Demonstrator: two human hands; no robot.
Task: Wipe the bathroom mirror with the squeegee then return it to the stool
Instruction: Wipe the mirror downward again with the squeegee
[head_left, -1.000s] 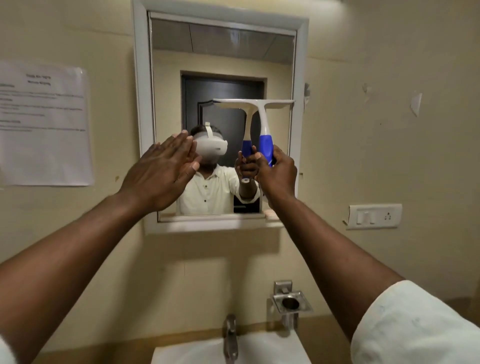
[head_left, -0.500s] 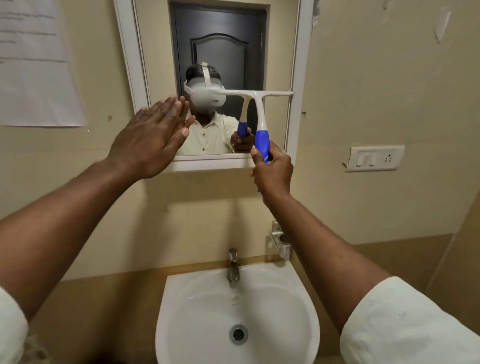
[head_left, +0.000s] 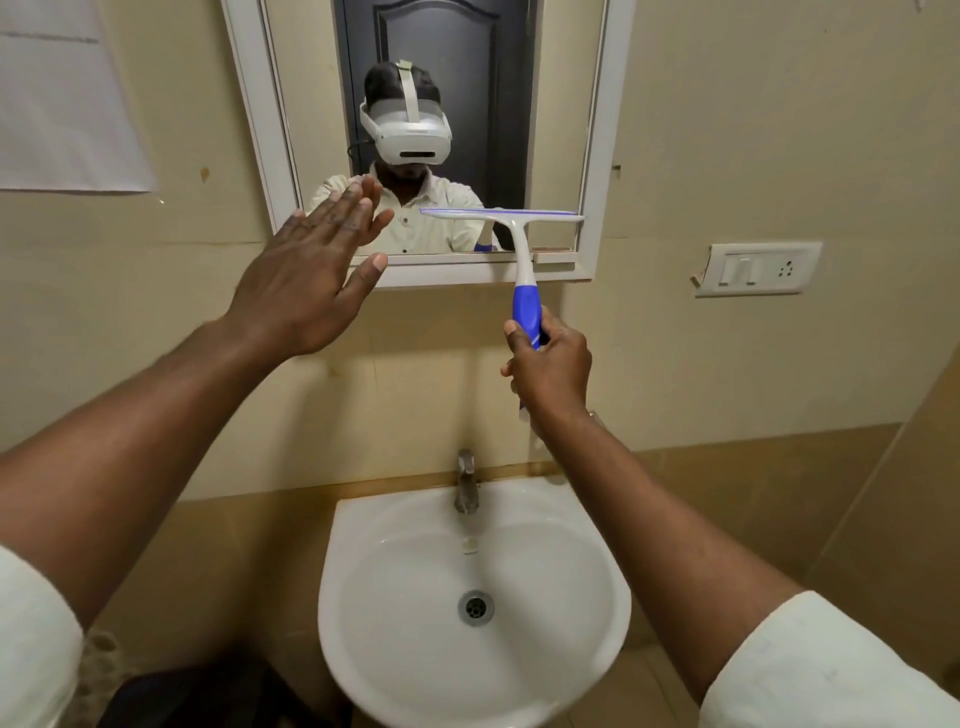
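A white-framed mirror (head_left: 595, 135) hangs on the beige wall. My right hand (head_left: 548, 366) grips the blue handle of a white squeegee (head_left: 519, 244). Its blade lies level across the lower right part of the glass, close to the bottom frame. My left hand (head_left: 306, 275) is raised with fingers straight, in front of the mirror's lower left corner; contact with the glass or frame cannot be told. The stool is not in sight.
A white washbasin (head_left: 597, 618) with a metal tap (head_left: 466, 480) sits below the mirror. A switch plate (head_left: 758, 268) is on the wall to the right. A paper notice (head_left: 62, 98) hangs at upper left. A dark object (head_left: 208, 696) lies on the floor, lower left.
My right hand has drawn the squeegee down the mirror from its upper part to near the bottom edge. The view has tilted down, showing the basin.
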